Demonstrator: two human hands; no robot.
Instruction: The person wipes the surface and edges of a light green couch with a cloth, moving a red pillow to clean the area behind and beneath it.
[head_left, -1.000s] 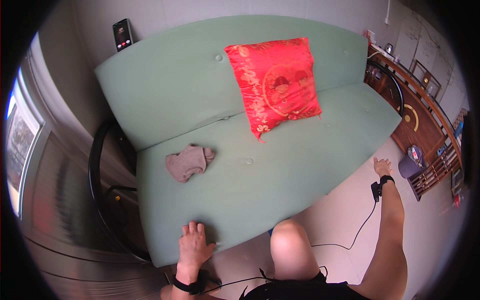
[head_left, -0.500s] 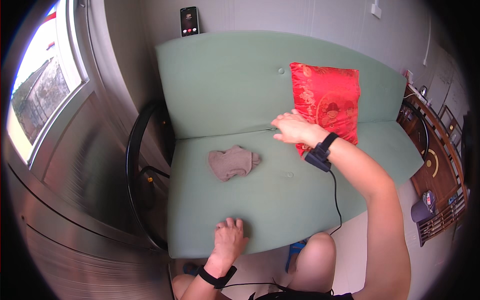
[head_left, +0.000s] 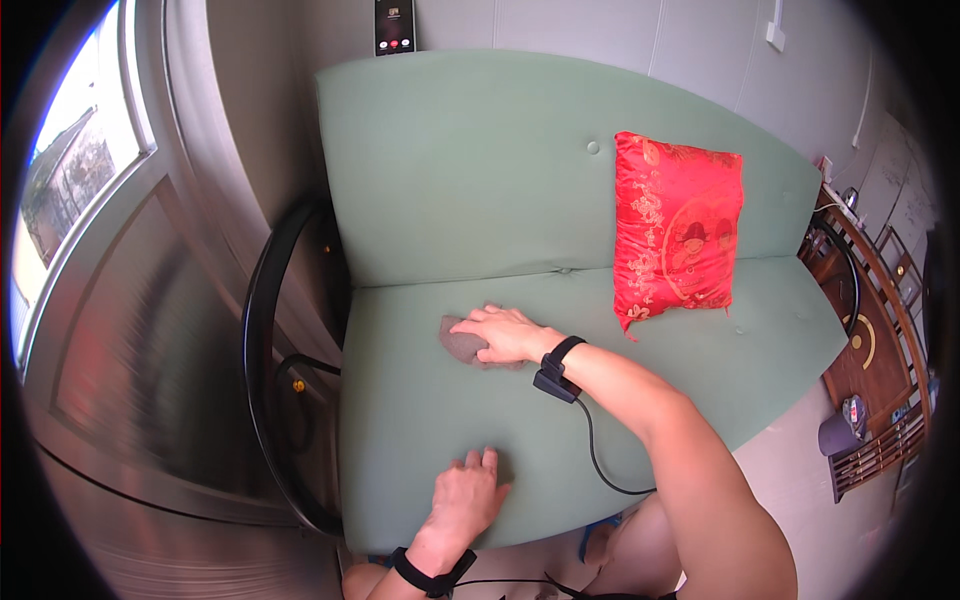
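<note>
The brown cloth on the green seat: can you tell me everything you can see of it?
The cloth is plain greyish brown and looks like soft fabric. It lies on the green seat, left of the red cushion. The right hand covers much of it, so its full shape is hidden; a left part and lower edge show. Whether it is gripped is unclear.

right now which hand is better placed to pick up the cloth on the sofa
The right, most likely: the right hand is over the brownish cloth, partly covering it, while the left hand lies apart, by the front edge of the green sofa.
</note>
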